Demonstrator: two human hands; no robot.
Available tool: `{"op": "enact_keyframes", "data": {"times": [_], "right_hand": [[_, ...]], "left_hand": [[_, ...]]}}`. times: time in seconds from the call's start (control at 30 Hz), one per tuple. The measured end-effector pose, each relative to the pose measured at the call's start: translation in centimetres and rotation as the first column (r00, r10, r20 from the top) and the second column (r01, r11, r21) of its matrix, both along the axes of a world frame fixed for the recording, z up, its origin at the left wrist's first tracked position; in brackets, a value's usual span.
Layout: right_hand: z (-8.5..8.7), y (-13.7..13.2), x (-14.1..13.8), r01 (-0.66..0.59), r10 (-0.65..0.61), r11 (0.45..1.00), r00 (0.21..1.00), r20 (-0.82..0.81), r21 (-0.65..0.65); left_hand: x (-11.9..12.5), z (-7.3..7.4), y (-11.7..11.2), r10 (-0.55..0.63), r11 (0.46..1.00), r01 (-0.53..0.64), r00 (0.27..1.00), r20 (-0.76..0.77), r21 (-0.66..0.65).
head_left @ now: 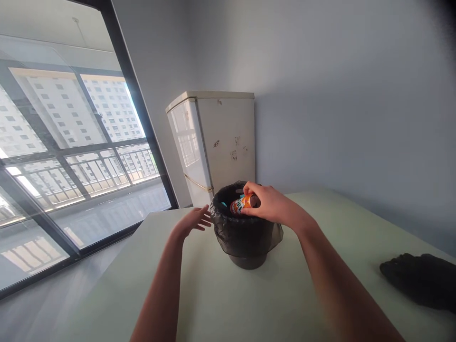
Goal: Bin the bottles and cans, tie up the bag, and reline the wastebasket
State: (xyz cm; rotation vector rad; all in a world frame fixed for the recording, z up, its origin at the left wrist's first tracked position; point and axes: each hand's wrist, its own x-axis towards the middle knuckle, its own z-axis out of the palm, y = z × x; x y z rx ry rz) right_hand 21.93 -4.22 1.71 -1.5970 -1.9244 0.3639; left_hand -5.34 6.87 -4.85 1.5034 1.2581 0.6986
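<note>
A small bin [248, 262] lined with a black plastic bag [242, 232] stands upright on the pale green table. Over its mouth, my right hand [268, 202] grips an orange can with white lettering and a dark end [241, 204], tilted on its side just inside the rim. Bits of turquoise show inside the bin, but what they belong to is hidden. My left hand [195, 220] is at the bin's left side, fingers apart and holding nothing; whether its fingertips touch the bag I cannot tell.
The pale green table [285, 294] spreads under both arms. A dark, crumpled bundle [420, 280] lies at its right edge. Behind the table stand an old white fridge [228, 142] and a grey wall [338, 109]. A large glass door [71, 142] is on the left.
</note>
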Motion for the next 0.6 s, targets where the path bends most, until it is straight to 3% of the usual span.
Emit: {"op": "enact_keyframes", "data": {"times": [0.1,0.23,0.37,0.47,0.6], "right_hand": [[0.0,0.1,0.1,-0.029,0.029,1.0,0.999,-0.018,0.0],[0.5,0.6,2.0,-0.033,0.035,0.999,0.997,-0.071,0.027],[0.3,1.7,7.2,0.138,-0.13,0.986,0.988,-0.083,0.098],[-1.0,2.7,11.8,0.243,-0.24,0.961,0.97,0.039,-0.133],[-3.5,3.9,15.2,0.164,-0.138,0.899,0.986,0.093,-0.405]], "left_hand": [[-0.3,0.2,-0.9,-0.247,0.965,0.253,0.966,0.081,-0.073],[-0.4,1.1,-1.5,-0.301,0.953,0.303,0.949,0.091,-0.019],[-1.0,1.6,-1.1,-0.217,0.975,0.208,0.969,0.117,0.08],[-1.5,1.9,-1.0,-0.102,0.987,0.087,0.988,0.116,0.132],[-2.1,2.4,-1.0,0.027,0.984,-0.04,0.997,0.077,0.172]]}}
